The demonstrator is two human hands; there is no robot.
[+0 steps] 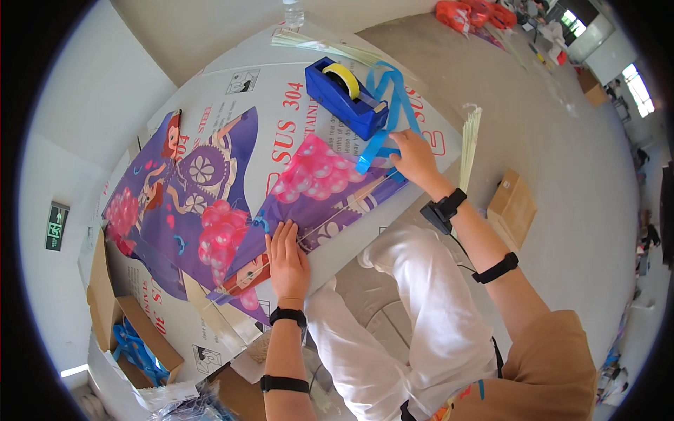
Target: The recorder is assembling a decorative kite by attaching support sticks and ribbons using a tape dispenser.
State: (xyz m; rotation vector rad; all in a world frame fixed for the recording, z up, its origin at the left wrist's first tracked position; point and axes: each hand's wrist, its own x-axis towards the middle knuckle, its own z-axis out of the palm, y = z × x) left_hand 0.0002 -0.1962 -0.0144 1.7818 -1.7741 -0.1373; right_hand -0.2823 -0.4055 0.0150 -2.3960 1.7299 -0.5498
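Note:
In front of me lies a purple printed kite sheet (309,172) with pink balloons and a thin rod along its near side. My left hand (288,263) rests flat on it, fingers stretched out, close to the printed face. My right hand (418,163) has its fingers curled in on a blue ribbon (400,105) at the sheet's right corner; the fingertips are partly hidden. Loops of that ribbon run up beside a blue tape dispenser (347,98) with a yellow-cored roll. More printed kite sheets (200,172) overlap on the left.
White printed cardboard (246,105) covers the work surface. Bundles of thin pale sticks (326,45) lie at the far edge and right side. A carton (133,344) holding blue ribbon stands at lower left; another box (512,208) sits on the floor at right.

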